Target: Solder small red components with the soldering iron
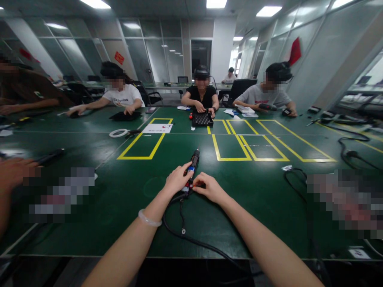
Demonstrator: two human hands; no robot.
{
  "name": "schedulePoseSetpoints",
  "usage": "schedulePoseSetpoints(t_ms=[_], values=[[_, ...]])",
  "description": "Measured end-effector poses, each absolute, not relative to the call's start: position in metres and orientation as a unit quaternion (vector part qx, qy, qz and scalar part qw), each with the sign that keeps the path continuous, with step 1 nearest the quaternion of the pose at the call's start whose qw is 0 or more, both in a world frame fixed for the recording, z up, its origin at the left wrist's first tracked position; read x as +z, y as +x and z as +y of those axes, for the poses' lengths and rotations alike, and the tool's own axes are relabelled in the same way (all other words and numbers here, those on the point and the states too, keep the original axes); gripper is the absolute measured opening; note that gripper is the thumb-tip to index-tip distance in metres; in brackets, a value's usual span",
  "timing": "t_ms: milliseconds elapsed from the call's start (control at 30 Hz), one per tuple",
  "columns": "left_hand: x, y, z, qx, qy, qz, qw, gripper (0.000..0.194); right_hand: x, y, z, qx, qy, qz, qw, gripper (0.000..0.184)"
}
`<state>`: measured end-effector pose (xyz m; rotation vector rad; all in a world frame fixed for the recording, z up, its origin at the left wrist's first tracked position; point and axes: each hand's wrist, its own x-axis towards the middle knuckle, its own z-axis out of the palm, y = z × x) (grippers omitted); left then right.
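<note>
A slim corded power tool (194, 158) with a black front end, a metal tip and a blue band lies on the green table, pointing away from me. My left hand (178, 178) grips its body from the left side. Red parts show at its rear end, between my hands. My right hand (209, 187) is pinched together at these parts from the right; what its fingertips hold is too small to make out. A black cable (206, 246) runs from the tool's rear towards the table's front edge, and a short lead with a ring terminal (183, 231) lies beside it.
Yellow tape outlines (235, 160) mark the green table (119, 223). Across it, a co-worker handles a black tray (202, 118). A white sheet (157, 128) and a white cable coil (119, 133) lie ahead left. Another black cable (295, 189) lies right; a neighbour's hand (18, 171) is left.
</note>
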<state>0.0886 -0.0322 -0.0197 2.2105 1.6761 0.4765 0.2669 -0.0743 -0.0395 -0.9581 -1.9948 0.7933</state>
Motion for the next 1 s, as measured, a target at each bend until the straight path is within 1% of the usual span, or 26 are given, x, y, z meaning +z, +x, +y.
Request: schedulePoseSetpoints(t_ms=[133, 233, 467, 567, 667, 733, 833, 1000], values=[[-0.022, 0.087, -0.033, 0.151, 0.779, 0.587, 0.161, 0.054, -0.041, 0.265, -0.074, 0.367, -0.377, -0.762, 0.379, 0.005], [-0.020, 0.084, -0.036, 0.151, 0.786, 0.576, 0.165, 0.055, -0.040, 0.264, -0.076, 0.377, -0.371, -0.757, 0.384, 0.006], [-0.015, 0.072, -0.051, 0.146, 0.819, 0.514, 0.210, 0.057, -0.040, 0.263, -0.077, 0.389, -0.366, -0.746, 0.398, 0.020], [-0.013, 0.069, -0.056, 0.116, 0.827, 0.506, 0.215, 0.065, -0.044, 0.264, -0.076, 0.395, -0.366, -0.742, 0.399, 0.022], [-0.009, 0.071, -0.059, 0.072, 0.826, 0.524, 0.192, 0.078, -0.047, 0.264, -0.074, 0.412, -0.361, -0.737, 0.397, 0.027], [-0.007, 0.076, -0.060, 0.042, 0.825, 0.538, 0.167, 0.081, -0.049, 0.264, -0.072, 0.426, -0.351, -0.734, 0.395, 0.031], [-0.004, 0.083, -0.062, 0.012, 0.818, 0.560, 0.133, 0.077, -0.051, 0.263, -0.070, 0.429, -0.353, -0.726, 0.404, 0.031], [-0.001, 0.075, -0.068, -0.001, 0.814, 0.573, 0.096, 0.075, -0.055, 0.265, -0.068, 0.414, -0.384, -0.712, 0.417, 0.028]])
